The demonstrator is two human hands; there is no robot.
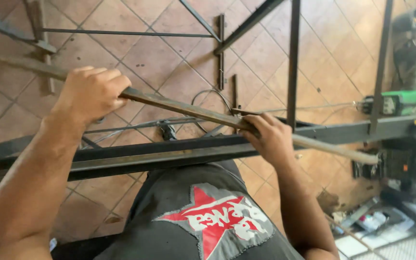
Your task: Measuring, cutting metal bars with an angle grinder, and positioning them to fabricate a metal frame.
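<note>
A long rusty metal bar (188, 108) runs slantwise from upper left to lower right across the view. My left hand (90, 94) is closed around it near its left part. My right hand (270, 137) grips the same bar further right, just above a dark steel frame beam (169, 156) that crosses in front of me. Past my right hand the bar goes on as a paler length (335, 150) toward the right.
Thin dark frame rods (292, 62) rise from the beam. Short metal pieces (221, 50) and a grey cable (208, 96) lie on the brown tiled floor. A green power tool (403, 102) and dark machine parts (400, 166) sit at right.
</note>
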